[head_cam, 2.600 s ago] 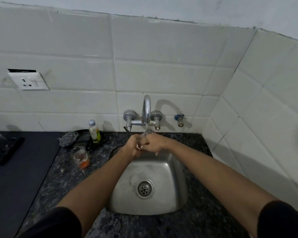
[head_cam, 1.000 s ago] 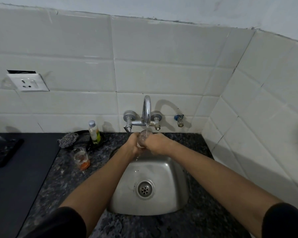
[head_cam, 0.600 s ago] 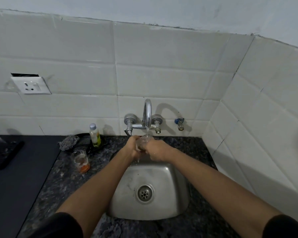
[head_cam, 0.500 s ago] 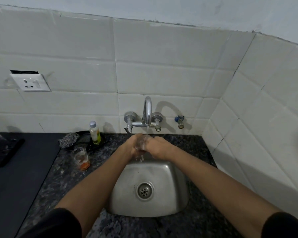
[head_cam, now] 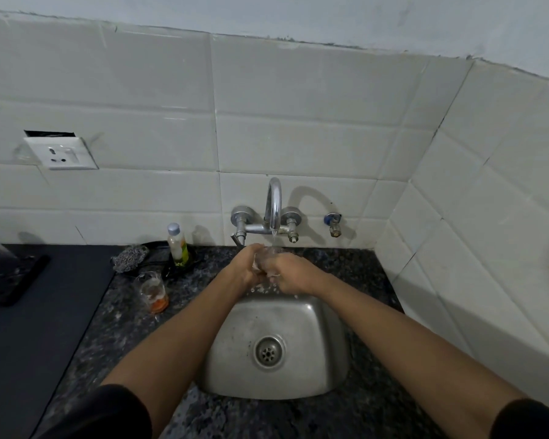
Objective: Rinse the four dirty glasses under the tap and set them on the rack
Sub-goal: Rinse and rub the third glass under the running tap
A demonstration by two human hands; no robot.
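White tiles back the speckled table [head_cam: 346, 264]. Over the sink [head_cam: 298, 315], your left hand [head_cam: 243, 269] and right hand [head_cam: 290, 275] both grip a glass [head_cam: 264, 255] under the running tap [head_cam: 274, 204]. Another dirty glass [head_cam: 152, 291] stands left.

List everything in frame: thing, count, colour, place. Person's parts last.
glass under tap: 1, clear, held in the stream over the sink's back edge
dirty glass: 1, clear with orange dregs, on the counter left of the sink
tap: 1, chrome, wall-mounted, running
sink: 1, steel, set in the counter
counter: 1, dark speckled stone
bottle: 1, pale with green base, by the wall left of the tap
scrubber: 1, grey metal, left of the bottle
socket: 1, white, on the wall tiles
rack: 1, black, far left, partly cut off
left hand: grips the glass
right hand: grips the glass
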